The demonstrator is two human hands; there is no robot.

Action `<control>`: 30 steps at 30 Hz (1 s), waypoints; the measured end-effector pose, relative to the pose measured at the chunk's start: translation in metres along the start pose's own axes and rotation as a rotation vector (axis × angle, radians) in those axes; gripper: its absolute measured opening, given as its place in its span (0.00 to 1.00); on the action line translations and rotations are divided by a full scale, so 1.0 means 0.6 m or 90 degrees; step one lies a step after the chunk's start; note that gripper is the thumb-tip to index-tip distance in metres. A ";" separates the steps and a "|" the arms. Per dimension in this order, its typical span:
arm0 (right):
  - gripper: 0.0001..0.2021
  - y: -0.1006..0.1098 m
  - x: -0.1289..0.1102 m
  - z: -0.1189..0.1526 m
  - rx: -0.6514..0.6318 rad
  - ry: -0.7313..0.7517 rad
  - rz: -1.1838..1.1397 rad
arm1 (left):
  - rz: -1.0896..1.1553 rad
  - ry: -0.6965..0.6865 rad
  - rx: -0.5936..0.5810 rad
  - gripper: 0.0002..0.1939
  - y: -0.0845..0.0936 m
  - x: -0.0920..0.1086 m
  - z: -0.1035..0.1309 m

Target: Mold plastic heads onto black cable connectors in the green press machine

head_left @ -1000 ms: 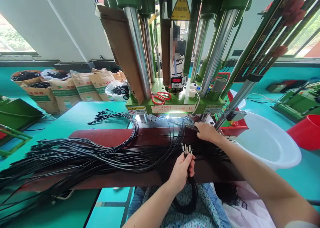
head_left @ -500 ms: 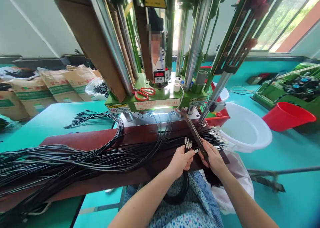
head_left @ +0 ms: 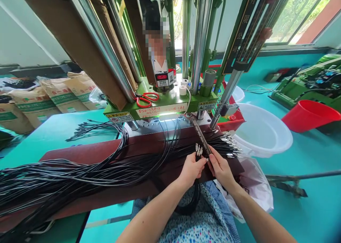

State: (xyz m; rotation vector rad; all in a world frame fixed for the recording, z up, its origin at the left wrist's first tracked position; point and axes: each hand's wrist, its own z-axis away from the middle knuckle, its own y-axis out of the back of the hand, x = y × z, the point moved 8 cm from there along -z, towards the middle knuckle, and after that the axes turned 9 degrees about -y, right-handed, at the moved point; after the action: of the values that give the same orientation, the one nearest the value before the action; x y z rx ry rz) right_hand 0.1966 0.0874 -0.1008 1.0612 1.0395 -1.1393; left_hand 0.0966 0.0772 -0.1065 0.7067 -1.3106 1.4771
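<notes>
My left hand (head_left: 190, 170) is closed around a bundle of black cables (head_left: 196, 197). Their silvery metal connectors (head_left: 198, 149) stick up above the fingers, and the cables loop down over my lap. A small pale tip shows at my left fingertips, close to the right thumb. My right hand (head_left: 221, 168) grips the near end of a narrow slotted metal bar (head_left: 200, 134), which slants away to the press bed. Fingers hide the bar's near end. Beside the right hand lie many cables with metal connector ends (head_left: 230, 145).
The green press (head_left: 165, 103) stands ahead, red-handled scissors (head_left: 146, 99) on its plate. More black cables (head_left: 106, 172) cover the brown board (head_left: 87, 147) leftward. At the right are a white basin (head_left: 262, 129), a red bucket (head_left: 310, 115) and a white sack (head_left: 255, 186). A person sits beyond the press.
My right hand has shifted slightly left and up along the bar, closer to my left hand. The left hand still holds the cables. The view has tilted a little.
</notes>
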 end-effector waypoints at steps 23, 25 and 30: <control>0.25 0.008 0.009 -0.008 -0.072 -0.066 -0.107 | -0.029 0.032 -0.033 0.18 0.013 0.010 -0.004; 0.25 0.007 0.009 -0.009 -0.083 -0.070 -0.099 | -0.050 0.019 -0.006 0.19 0.019 0.010 -0.004; 0.26 0.004 0.008 -0.010 -0.093 -0.060 -0.074 | -0.084 -0.029 0.037 0.20 0.027 0.015 -0.005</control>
State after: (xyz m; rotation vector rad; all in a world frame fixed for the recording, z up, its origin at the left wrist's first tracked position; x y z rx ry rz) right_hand 0.1991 0.0930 -0.1063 0.8334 1.1035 -1.1767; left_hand 0.0795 0.0838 -0.1052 0.8534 -1.2355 1.4049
